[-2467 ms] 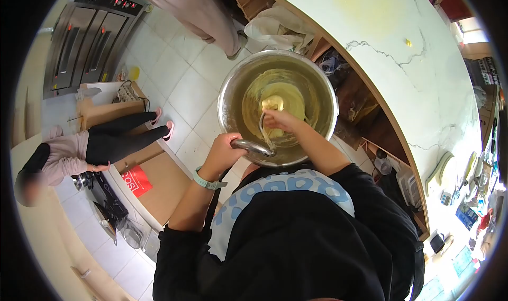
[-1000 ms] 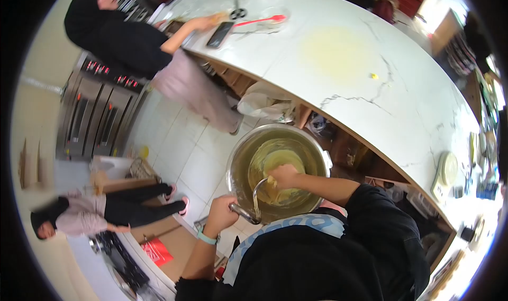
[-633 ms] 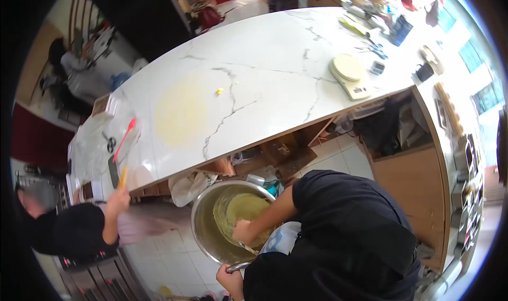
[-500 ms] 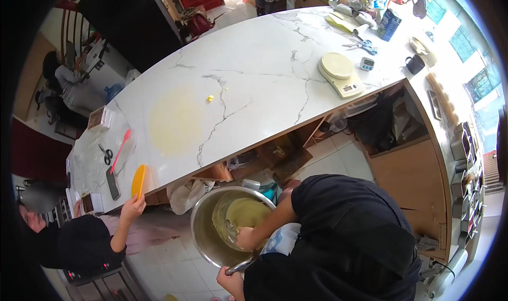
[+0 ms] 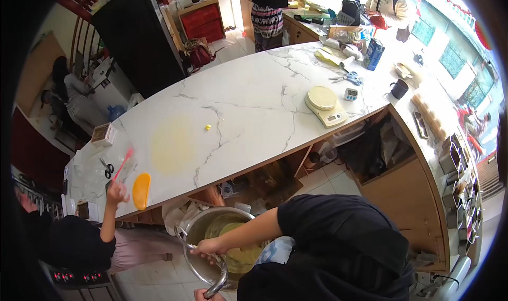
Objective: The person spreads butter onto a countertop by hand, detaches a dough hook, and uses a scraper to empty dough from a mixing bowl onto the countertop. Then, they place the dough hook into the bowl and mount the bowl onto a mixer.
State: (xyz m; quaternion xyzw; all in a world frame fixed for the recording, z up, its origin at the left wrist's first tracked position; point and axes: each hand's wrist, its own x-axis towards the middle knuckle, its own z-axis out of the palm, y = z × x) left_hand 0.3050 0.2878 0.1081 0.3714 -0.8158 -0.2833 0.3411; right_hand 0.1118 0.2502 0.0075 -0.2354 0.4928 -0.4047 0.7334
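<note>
A large steel mixing bowl [image 5: 198, 226] stands below the counter's front edge, with pale yellow-green dough or batter [image 5: 242, 262] inside. Over its opening my right hand [image 5: 207, 247] is closed round a metal piece [image 5: 185, 237] that looks like a mixer's dough hook. Lower down, my left hand [image 5: 205, 295], partly cut off by the picture's bottom edge, is closed on a curved metal handle [image 5: 218, 284] at the near rim. Where hook and handle meet cannot be made out. My forearm and a white-and-blue cloth [image 5: 278, 248] hide part of the bowl.
Across the marble counter [image 5: 248, 105] lie a yellow scraper [image 5: 141, 191], black scissors [image 5: 108, 169], a kitchen scale [image 5: 325, 106], a timer [image 5: 351, 94] and a dark mug [image 5: 399, 89]. A co-worker's hand [image 5: 116, 192] is beside the scraper. Other people stand farther back.
My right hand has come up out of the dough and now grips metal above it. My left hand is lower in view. The co-worker has put the yellow scraper down on the counter.
</note>
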